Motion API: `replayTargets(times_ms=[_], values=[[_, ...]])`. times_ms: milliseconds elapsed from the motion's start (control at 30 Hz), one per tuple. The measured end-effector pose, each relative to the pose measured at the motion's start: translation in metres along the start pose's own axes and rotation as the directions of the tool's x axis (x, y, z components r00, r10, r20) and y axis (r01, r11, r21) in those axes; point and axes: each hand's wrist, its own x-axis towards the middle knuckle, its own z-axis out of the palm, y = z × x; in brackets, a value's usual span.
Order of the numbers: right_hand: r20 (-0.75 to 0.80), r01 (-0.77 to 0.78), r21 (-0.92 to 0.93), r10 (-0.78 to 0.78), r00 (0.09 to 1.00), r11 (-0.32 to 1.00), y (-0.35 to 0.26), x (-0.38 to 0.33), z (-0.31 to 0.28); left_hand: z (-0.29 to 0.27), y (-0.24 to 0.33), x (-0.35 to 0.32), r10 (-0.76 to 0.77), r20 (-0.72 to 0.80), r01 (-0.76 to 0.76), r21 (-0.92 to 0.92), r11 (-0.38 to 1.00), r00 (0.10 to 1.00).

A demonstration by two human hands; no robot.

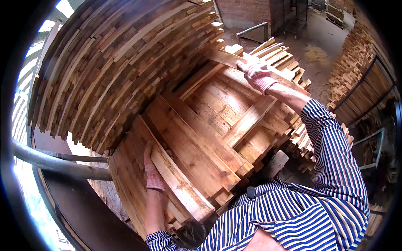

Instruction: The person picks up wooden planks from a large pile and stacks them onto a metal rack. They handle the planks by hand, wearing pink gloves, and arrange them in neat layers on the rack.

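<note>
Pinkish-gloved left grip [154, 170] clasps a near plank [178, 178]; right arm [328, 134] outstretched, right grip [257, 76] pinching a farther board [227, 58]

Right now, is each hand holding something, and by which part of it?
The left hand holds the nearer board by its long edge, around the middle; the right hand grips the farther board near its middle.
</note>
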Motion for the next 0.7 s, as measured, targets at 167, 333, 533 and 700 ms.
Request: replayTargets(times_ms=[167, 333, 533, 700], values=[[0.34, 0.21, 0.043, -0.212, 0.916, 0.977, -0.102, -0.054, -0.048, 0.007, 0.001, -0.014, 0.0, -0.075, -0.002, -0.031, 1.0, 0.997], [0.478, 0.416, 0.124, -0.422, 0.771, 0.901, -0.195, -0.088, -0.01, 0.014, 0.0, -0.006, 0.02, -0.012, -0.02, -0.037, 0.999, 1.0], [-0.014, 0.636, 0.033, -0.636, 0.771, 0.771, -0.156, -0.077, 0.04, 0.009, 0.001, -0.012, 0.041, -0.016, -0.041, 0.003, 0.999, 0.999], [0.21, 0.247, -0.1, -0.222, 0.952, 0.964, -0.009, -0.038, 0.022, 0.007, -0.003, -0.011, 0.087, -0.009, -0.087, -0.034, 0.996, 0.996]])
